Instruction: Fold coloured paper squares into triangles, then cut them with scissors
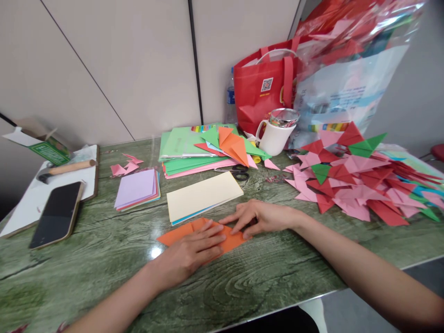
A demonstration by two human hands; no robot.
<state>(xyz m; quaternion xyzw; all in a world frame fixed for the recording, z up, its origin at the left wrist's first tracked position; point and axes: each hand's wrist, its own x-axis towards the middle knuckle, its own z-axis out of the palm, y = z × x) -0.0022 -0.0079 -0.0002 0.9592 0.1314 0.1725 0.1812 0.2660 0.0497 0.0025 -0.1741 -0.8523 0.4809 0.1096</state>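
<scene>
An orange paper sheet (pixel 176 233), partly folded, lies flat on the green wood-grain table (pixel 104 259). My left hand (pixel 192 252) rests palm down on the middle of the orange sheet, fingers stretched flat. My right hand (pixel 258 217) presses its fingertips on the sheet's right end, fingers spread. Just behind the sheet lies a cream paper stack (pixel 203 196).
A phone (pixel 57 213) and a hammer (pixel 65 169) lie on a white board at the left. A purple and pink paper stack (pixel 137 187), green sheets (pixel 180 148), scissors (pixel 237 172), a white mug (pixel 275 134), a red bag (pixel 263 90) and a pile of folded paper pieces (pixel 360 178) fill the back and right.
</scene>
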